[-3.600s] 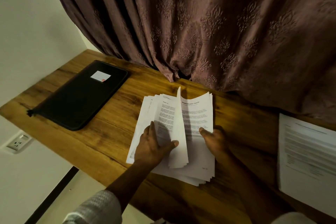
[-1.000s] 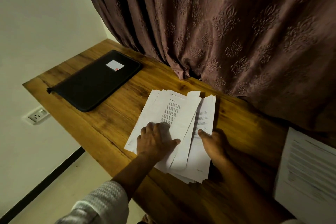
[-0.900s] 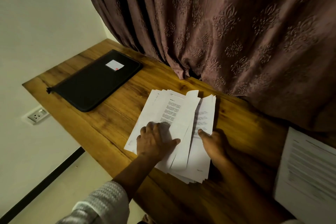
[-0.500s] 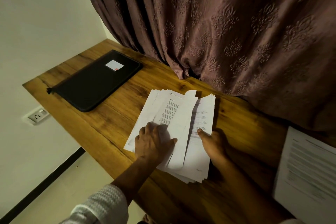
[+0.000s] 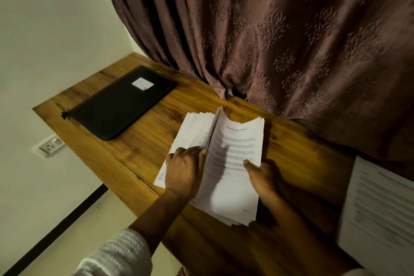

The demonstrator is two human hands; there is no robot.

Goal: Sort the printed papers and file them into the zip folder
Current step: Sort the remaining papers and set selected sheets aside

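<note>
Holds raised leaves of the stack of white printed papers (image 5: 235, 163) with the curled left hand (image 5: 186, 173). Presses the thumb of the right hand (image 5: 265, 178) on the exposed page; fingers hidden, grip unclear. On the brown wooden table (image 5: 145, 148), well apart from the black zip folder (image 5: 116, 107).

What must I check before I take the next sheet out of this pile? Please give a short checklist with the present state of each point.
1. Left hand holds the lifted sheets up: ok.
2. Right hand steadies the pile, thumb on the open page: ok.
3. Heading of the open page is readable for sorting: cannot tell, the print is blurred.
4. Zip folder is open to take papers: not ok, it lies flat and closed.
5. Papers on the right lie apart from the pile: ok.
</note>
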